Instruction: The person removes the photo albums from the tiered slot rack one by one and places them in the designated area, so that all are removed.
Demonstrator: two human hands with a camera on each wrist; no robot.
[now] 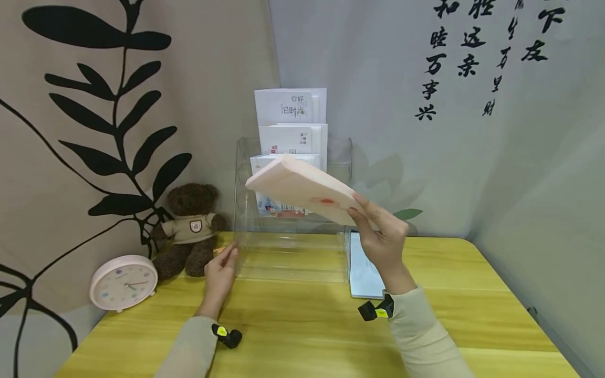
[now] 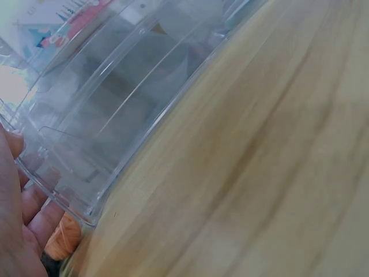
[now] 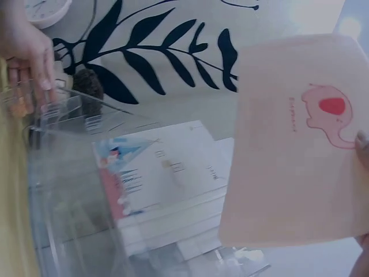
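Observation:
My right hand (image 1: 383, 239) pinches the near edge of a pale pink notebook (image 3: 288, 184) with a red-eared elephant on its cover. It holds the notebook tilted in the air, in front of a clear tiered display rack (image 1: 293, 242). White booklets (image 1: 276, 107) with printed covers stand in the rack's upper tiers; the notebook covers part of the lowest ones. My left hand (image 1: 220, 273) grips the rack's lower left side edge. In the left wrist view the thumb lies on one side of the clear panel (image 2: 86, 161) and the fingers show behind it.
Left of the rack a brown teddy bear (image 1: 194, 228) sits by a round pink clock (image 1: 124, 283). An orange ball of yarn (image 2: 63, 238) lies behind the rack's side. A light blue booklet (image 1: 364, 270) lies right of the rack on the yellow wooden table (image 1: 293, 336).

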